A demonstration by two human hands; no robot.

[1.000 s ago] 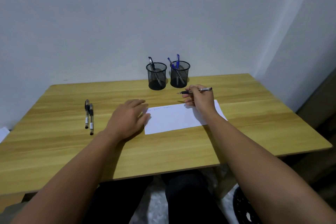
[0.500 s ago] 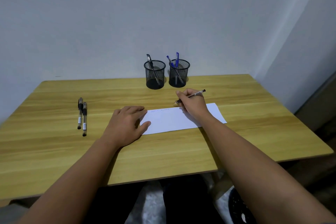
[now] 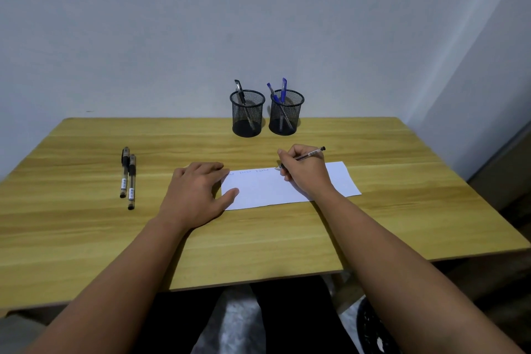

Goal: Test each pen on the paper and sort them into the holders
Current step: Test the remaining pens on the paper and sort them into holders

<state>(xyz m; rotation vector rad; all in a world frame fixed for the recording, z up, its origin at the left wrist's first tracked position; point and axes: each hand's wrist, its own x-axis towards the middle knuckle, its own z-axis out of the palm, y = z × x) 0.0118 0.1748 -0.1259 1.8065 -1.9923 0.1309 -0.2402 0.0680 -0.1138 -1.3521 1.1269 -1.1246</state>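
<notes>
Wooden table [image 3: 258, 238] lay nearest, its bare boards running under both forearms. On it the left hand [image 3: 198, 192] pressed flat, fingers relaxed, pinning the left edge of the paper [image 3: 267, 190]. The right hand [image 3: 306, 168] pinched a pen [image 3: 311, 154] in a writing grip, tip down at the paper's far edge beside faint scribbles: the testing step, judging by the pose. Next would come reading the ink, then choosing a holder. Two untested pens [image 3: 128, 177] waited at the left. Farther back stood the left holder [image 3: 247, 116] with a black pen and the right holder [image 3: 286, 115] with blue ones, nothing blocking the reach.
</notes>
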